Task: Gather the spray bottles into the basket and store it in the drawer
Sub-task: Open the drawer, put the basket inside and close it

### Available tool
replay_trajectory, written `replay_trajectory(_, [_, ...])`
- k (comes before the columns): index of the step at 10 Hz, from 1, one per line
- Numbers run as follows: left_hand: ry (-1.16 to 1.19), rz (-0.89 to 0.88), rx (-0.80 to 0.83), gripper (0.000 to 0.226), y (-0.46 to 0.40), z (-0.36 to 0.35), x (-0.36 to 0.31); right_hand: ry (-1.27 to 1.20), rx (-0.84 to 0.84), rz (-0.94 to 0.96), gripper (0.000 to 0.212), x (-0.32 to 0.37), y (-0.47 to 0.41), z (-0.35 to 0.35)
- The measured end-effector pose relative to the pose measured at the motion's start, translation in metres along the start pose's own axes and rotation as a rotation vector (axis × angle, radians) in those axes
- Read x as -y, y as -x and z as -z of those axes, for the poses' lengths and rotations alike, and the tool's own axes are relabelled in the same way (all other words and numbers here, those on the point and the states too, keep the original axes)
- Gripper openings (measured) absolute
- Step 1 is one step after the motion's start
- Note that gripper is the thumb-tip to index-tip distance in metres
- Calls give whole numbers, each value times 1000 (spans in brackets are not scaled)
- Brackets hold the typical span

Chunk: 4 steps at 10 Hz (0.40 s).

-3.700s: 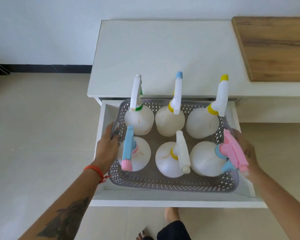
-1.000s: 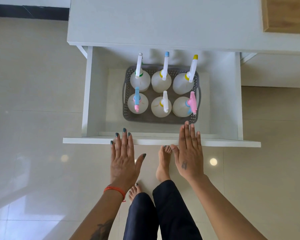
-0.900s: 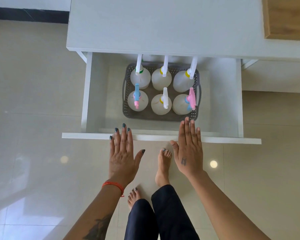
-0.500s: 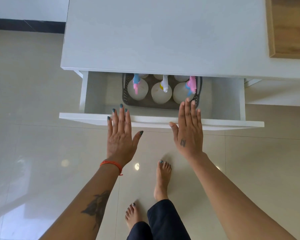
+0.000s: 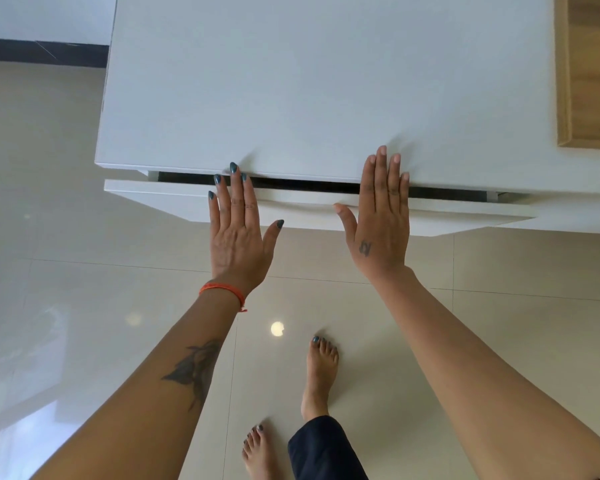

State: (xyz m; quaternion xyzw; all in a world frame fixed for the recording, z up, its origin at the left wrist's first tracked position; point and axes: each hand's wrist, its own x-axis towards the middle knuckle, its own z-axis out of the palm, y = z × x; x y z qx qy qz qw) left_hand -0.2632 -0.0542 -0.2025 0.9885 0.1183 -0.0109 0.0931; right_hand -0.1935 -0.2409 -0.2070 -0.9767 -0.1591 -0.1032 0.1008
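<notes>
The white drawer (image 5: 174,199) is almost fully in, with only a thin dark gap left under the cabinet top (image 5: 309,81). The basket and the spray bottles are hidden inside. My left hand (image 5: 238,233) lies flat against the drawer front, fingers straight and spread, holding nothing. My right hand (image 5: 381,220) presses flat on the drawer front further right, its fingertips reaching over the edge of the cabinet top.
A wooden board (image 5: 589,71) lies on the cabinet top at the far right. Glossy beige floor tiles (image 5: 66,271) surround the cabinet. My bare feet (image 5: 321,372) stand on the floor just below the drawer. A dark skirting strip (image 5: 42,51) runs along the wall at the upper left.
Both flat hands have pushed the drawer inward. The basket and bottles, visible half a second ago, have slid out of sight under the cabinet top.
</notes>
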Motion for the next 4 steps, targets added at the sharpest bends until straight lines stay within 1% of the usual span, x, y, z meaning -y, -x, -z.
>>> replay_trajectory(1, [27, 20, -50, 77, -15, 2, -12, 23, -28, -11, 65, -2, -18, -1])
replay_trajectory(2, [28, 57, -62, 77, -19, 2, -18, 56, -32, -33, 64, -2, -24, -3])
replay_trajectory(4, [114, 111, -84, 71, -21, 11, -29, 9, -2, -52, 66, 1, -30, 4])
